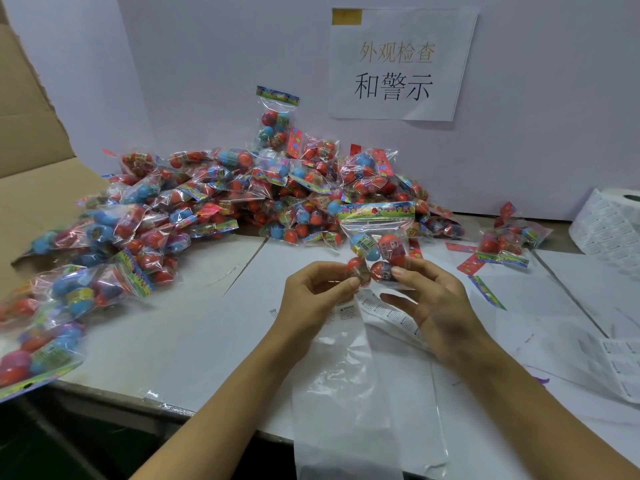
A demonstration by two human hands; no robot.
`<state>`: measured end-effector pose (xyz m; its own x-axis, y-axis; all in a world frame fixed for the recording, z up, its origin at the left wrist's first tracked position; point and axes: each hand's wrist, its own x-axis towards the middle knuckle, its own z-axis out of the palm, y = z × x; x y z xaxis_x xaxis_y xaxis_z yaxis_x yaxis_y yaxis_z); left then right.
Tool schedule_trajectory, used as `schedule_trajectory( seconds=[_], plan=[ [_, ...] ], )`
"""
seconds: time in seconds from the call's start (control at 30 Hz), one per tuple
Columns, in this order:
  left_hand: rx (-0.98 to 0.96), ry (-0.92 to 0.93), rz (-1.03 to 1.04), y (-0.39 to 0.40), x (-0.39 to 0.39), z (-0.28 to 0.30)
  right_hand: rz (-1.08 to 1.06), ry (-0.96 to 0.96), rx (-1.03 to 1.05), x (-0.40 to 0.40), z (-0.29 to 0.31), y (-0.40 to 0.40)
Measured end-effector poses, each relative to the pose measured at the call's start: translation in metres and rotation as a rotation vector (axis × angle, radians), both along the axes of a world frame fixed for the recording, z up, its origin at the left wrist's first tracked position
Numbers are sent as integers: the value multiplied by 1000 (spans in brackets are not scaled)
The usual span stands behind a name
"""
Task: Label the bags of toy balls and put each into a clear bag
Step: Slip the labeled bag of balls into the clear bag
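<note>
Held upright over the middle of the bench [194, 341], near its front edge: one bag of toy balls [377, 242], header card on top, red and blue balls inside. Pinched at its lower left corner by the left hand [313, 292], thumb and fingertips curled round a red ball through the film. Gripped at its lower right by the right hand [431, 303], thumb on a red ball, remaining fingers loosely bent beneath. Directly under both hands, a long clear bag [360, 393], printed with a warning block near its top, lying flat and running off the front edge of the bench; whether either hand also holds its mouth, cannot tell. Heaped along the back edge and spilling toward the left edge, a big pile of bagged balls [221, 202], one bag standing against the white back wall [207, 64]. At the left edge, an open cardboard box [38, 174] with bags tumbling out of it. Near the right back corner, a small separate bag of balls [509, 242] with loose header cards [471, 263] beside it. At the right edge, a roll of labels [613, 223] and a loose strip of labels [623, 368] further forward. Taped to the wall above the pile, a paper sign [398, 64] in Chinese characters.
</note>
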<state>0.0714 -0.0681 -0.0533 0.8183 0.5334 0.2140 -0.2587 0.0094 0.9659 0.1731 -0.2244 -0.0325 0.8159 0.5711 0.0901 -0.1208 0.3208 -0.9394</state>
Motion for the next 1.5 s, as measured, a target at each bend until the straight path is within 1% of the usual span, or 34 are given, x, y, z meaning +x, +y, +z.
schedule_trajectory(
  seconds=[0.3, 0.67, 0.73, 0.8, 0.87, 0.97, 1.1, 1.17, 1.3, 1.5],
  plan=[
    [-25, 16, 49, -1, 0, 3, -1, 10, -13, -1, 2, 0],
    [-62, 23, 40, 0, 1, 2, 15, 30, -13, -4, 5, 0],
    [-134, 26, 6, 0, 0, 5, 24, 47, -1, -4, 5, 0],
    [-209, 28, -74, 0, -1, 8, 46, 58, 7, -4, 5, -1],
    [-210, 34, -187, -2, -3, 8, 78, 52, 6, -4, 5, -1],
    [-135, 34, -255, -4, -5, 6, 104, -21, -29, -7, 6, -1],
    [-72, 29, -232, -3, -7, 5, 90, -182, -270, -13, 6, 0],
    [-56, 39, -227, -1, -8, 5, 66, -215, -332, -13, 3, 0],
    [-91, 58, -260, -3, -8, 8, 1, -294, -290, -13, 3, -2],
    [-140, 72, -305, -5, -10, 13, -21, -355, -207, -14, 2, -2]
  ],
)
